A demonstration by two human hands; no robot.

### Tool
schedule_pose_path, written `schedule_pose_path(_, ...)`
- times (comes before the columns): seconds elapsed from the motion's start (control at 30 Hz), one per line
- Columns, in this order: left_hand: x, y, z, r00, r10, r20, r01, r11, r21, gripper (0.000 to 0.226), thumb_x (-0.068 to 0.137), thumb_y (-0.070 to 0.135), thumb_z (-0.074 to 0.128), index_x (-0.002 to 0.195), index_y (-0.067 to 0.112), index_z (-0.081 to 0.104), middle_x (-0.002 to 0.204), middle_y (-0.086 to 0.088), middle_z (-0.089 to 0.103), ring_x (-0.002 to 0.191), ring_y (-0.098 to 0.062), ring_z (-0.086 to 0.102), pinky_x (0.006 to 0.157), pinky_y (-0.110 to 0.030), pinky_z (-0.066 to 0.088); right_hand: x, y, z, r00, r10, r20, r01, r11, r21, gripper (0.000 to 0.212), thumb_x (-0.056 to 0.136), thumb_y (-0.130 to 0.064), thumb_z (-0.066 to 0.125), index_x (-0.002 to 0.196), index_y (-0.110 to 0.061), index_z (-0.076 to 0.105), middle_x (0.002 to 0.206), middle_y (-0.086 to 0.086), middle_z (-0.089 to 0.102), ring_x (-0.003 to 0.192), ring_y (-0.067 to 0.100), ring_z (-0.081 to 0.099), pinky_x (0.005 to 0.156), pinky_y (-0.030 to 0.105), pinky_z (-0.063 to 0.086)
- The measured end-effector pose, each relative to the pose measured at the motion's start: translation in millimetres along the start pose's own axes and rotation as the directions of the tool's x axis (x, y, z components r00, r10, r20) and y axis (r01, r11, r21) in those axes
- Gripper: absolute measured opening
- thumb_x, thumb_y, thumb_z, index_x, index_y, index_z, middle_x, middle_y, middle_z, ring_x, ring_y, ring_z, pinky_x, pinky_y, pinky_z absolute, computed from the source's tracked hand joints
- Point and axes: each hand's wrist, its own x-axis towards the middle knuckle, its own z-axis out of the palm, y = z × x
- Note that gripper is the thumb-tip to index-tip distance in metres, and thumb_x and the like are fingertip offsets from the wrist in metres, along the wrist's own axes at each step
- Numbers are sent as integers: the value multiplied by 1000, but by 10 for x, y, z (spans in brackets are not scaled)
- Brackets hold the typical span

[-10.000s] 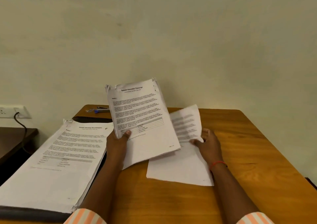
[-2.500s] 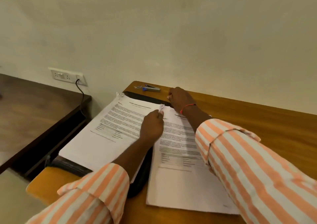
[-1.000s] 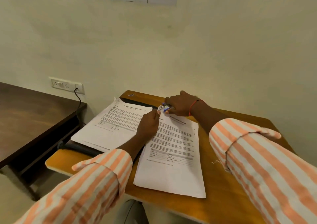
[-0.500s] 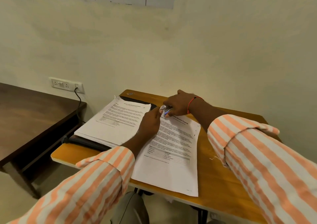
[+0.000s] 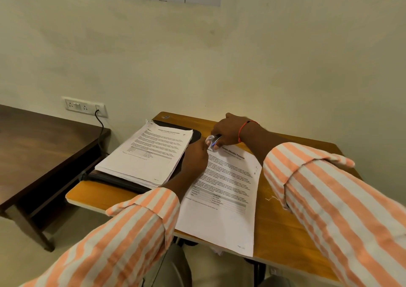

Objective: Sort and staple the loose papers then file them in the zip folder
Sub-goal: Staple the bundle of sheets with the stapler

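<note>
We see the right hand (image 5: 228,133) with its fingers curled tight round a small blue-and-silver stapler (image 5: 212,140), holding it at the top left corner of the transcript set (image 5: 224,190), which lies flat on the wooden desk (image 5: 285,220). The left hand (image 5: 195,159) rests on that same corner, just beside the stapler; its fingers are turned away from us, so we cannot tell whether they pinch the sheets or only press them. To the left a thicker stack of papers (image 5: 149,155) lies on the black zip folder (image 5: 123,182), which sits on the desk's left side
</note>
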Motion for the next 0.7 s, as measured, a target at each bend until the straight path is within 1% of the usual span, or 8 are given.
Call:
schedule_pose_path(0.1,6,-24,26,1000,-19,14,19,1000,19,16,103,9,49,92,14,60,72,7,57,63,-6,52,59,-17,35,-30,-31,-18,1000,-4,-19,4,1000,5,35,88,-68,57,89,-33,57,87,-9,60,87,17,54,105,42,33)
schedule_pose_path(0.2,3,-26,35,1000,-24,20,23,999,38,11,103,9,51,98,10,61,76,4,58,65,-9,53,60,-16,35,-25,-42,-14,1000,-2,-10,2,1000,-2,33,87,-69,57,89,-37,53,82,-13,53,84,16,46,105,42,33)
schedule_pose_path(0.3,2,-29,32,1000,-13,15,13,1000,13,16,105,12,49,93,11,60,73,4,57,64,-8,51,59,-17,34,-27,-50,-15,1000,-10,-6,10,1000,-23,32,89,-68,56,88,-36,51,78,-14,49,82,15,45,105,40,33)
schedule_pose_path(0.4,4,-50,41,999,-32,16,33,998,-59,25,108,21,46,86,15,57,69,6,54,61,-5,48,59,-18,35,-40,-67,-22,1000,-18,-8,18,999,-41,32,90,-67,55,88,-35,51,79,-13,49,82,15,45,102,38,31)
schedule_pose_path(0.47,13,-80,54,998,-59,22,60,994,-87,27,108,24,47,84,17,57,69,5,55,61,-5,48,61,-20,36,-44,-81,-20,1000,-19,-15,18,999,-39,32,90,-66,55,87,-34,52,77,-14,48,83,15,45,97,35,32)
schedule_pose_path(0.53,10,-93,59,997,-72,26,74,992,-100,28,108,24,47,82,21,55,68,6,55,60,-5,48,60,-19,37,-49,-90,-9,1000,-13,-25,13,999,-29,32,90,-66,56,87,-34,53,80,-13,51,86,16,44,89,32,31)
schedule_pose_path(0.63,-13,-77,44,998,-63,22,65,990,-122,25,108,24,48,85,21,56,69,8,56,60,-4,50,59,-15,37,-57,-103,-13,999,-11,-34,11,1000,-21,30,92,-63,56,86,-34,54,77,-13,50,88,16,43,87,32,31)
schedule_pose_path(0.7,-34,-44,21,998,-64,19,66,989,-135,21,107,24,49,88,21,57,70,11,56,61,-2,52,57,-11,39,-63,-112,-23,999,-12,-40,11,1000,-26,30,93,-62,55,89,-32,56,82,-11,53,88,16,44,89,32,31)
